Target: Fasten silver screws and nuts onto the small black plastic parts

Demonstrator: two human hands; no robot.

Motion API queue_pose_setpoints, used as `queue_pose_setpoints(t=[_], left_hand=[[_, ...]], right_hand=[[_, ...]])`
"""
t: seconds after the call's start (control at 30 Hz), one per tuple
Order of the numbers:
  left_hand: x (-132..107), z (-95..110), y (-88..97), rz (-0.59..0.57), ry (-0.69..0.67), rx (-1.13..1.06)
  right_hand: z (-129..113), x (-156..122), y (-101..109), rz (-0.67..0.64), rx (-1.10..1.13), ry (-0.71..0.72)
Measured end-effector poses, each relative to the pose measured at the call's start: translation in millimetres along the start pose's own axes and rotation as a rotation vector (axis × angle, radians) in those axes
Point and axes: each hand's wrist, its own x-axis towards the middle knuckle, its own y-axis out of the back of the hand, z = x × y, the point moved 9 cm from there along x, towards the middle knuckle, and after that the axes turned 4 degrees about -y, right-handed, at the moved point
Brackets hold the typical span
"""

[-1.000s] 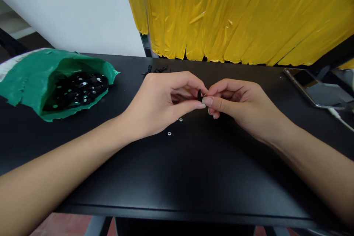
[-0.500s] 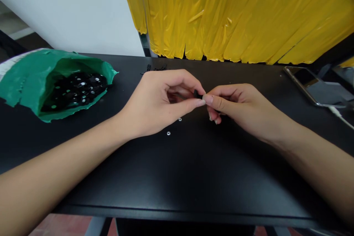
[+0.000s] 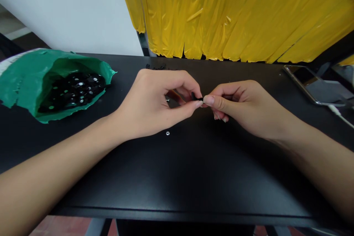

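Note:
Over the middle of the black table (image 3: 193,177), my left hand (image 3: 155,101) and my right hand (image 3: 243,105) meet fingertip to fingertip. Both pinch one small black part (image 3: 195,97), which is mostly hidden between thumbs and forefingers. A tiny silver ring (image 3: 167,133) lies on the table just below my left hand. Another small silver piece (image 3: 167,100) shows in the gap under my left fingers.
A torn green bag (image 3: 33,81) holding several black round parts (image 3: 74,88) lies at the left. A phone (image 3: 309,84) with a white cable (image 3: 340,116) rests at the right edge. Small black pieces (image 3: 156,67) lie by the yellow plastic curtain (image 3: 238,14) at the back.
Both hands stayed pinched together on the black part and shifted slightly left. One of the two silver rings below my left hand is no longer seen there.

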Motion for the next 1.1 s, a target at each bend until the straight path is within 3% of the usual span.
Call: queue_pose_setpoints(t=[0.77,1.1], left_hand=[[1,-4,-1.0,-0.048,0.06,-0.06],[-2,1,6.2,0.133,-0.078,-0.196]], right_hand=[[-8,-1,2,-0.064,-0.039,0.052],[-11,0,0,-0.1,0.12,0.015]])
